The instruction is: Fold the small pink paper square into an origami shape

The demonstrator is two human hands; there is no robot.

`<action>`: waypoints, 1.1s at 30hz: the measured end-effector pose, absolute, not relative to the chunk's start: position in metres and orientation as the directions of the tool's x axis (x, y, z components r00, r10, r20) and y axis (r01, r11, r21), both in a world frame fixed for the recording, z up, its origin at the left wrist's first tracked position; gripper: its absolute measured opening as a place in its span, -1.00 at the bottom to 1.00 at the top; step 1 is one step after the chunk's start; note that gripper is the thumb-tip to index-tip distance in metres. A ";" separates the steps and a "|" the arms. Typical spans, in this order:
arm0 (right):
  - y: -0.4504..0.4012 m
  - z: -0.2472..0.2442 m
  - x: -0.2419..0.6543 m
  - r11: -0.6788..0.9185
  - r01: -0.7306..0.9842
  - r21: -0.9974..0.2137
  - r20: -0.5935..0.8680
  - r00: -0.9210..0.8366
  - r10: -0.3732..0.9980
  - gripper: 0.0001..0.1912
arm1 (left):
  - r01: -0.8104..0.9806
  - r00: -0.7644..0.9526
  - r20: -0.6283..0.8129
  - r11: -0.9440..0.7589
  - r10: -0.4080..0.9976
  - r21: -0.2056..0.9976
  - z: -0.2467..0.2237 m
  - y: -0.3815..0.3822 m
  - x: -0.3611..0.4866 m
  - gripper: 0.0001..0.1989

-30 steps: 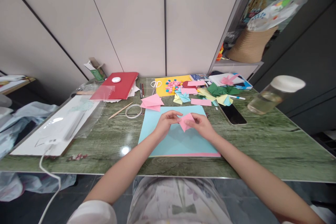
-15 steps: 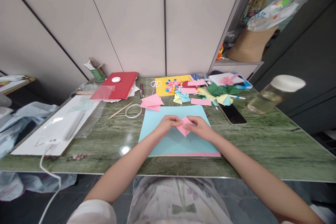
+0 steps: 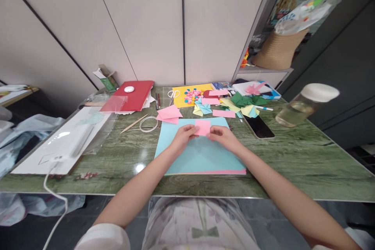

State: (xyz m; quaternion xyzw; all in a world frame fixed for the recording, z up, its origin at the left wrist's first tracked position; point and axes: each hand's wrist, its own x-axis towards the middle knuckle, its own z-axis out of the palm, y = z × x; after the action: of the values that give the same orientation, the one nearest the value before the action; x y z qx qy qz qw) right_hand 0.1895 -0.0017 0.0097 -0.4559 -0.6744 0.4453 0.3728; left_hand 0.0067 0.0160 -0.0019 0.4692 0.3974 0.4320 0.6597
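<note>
A small folded pink paper is held flat-faced between both hands, above a light blue sheet that lies on the green marble table. My left hand pinches the paper's lower left edge. My right hand pinches its lower right edge. A pink sheet peeks out under the blue sheet's near edge.
Behind lie a pink folded piece, a tape ring, a wooden stick, scissors, a yellow sheet with beads and several folded papers. A phone and a bottle sit right; a red folder and white board left.
The pink paper was a pointed, diamond-like shape held low between the hands; now it shows as a squarish piece raised a little farther from me. Both hands stayed close together.
</note>
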 end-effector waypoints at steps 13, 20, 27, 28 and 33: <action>-0.016 0.017 0.189 0.453 0.644 -0.617 0.541 -0.071 0.838 -0.79 | -0.070 0.275 -0.064 0.086 0.959 0.994 0.001 0.011 0.010 -0.83; -0.019 0.015 0.181 0.428 0.707 -0.563 0.589 -0.021 0.808 -0.88 | -0.062 0.244 -0.019 0.035 0.970 0.997 0.003 0.008 0.013 -0.81; -0.020 0.013 0.179 0.457 0.698 -0.551 0.619 -0.025 0.785 -0.96 | -0.096 0.251 -0.002 0.027 0.968 0.995 0.009 0.002 0.017 -0.80; -0.021 0.013 0.179 0.478 0.705 -0.524 0.649 -0.034 0.760 -0.97 | -0.105 0.260 -0.005 0.033 0.966 0.994 0.010 0.001 0.018 -0.80; -0.024 0.009 0.184 0.585 0.765 -0.270 0.797 -0.163 0.582 -0.93 | -0.156 0.282 -0.018 0.065 0.959 0.986 0.012 -0.002 0.016 -0.85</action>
State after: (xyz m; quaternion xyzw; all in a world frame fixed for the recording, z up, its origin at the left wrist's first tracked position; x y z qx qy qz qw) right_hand 0.1837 -0.0236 0.0091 -0.4451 -0.7564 -0.0974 0.4693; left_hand 0.0162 -0.0018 0.0117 0.5123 0.3920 0.4529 0.6155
